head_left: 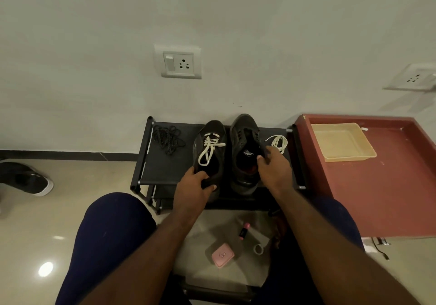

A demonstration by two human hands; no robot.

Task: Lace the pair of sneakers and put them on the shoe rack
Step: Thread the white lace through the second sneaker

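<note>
Head view: both sneakers stand on the shoe rack, centre frame. The left hand curls its fingers round the heel of the white-laced sneaker at the rack's front edge, while the right hand pinches the unlaced sneaker at its collar. A loose white lace lies to the right and tangled black laces to the left, with bare shelf between. A yellow tray sits on the red surface — right beside the rack.

Yellow tray sits on red table.
</note>
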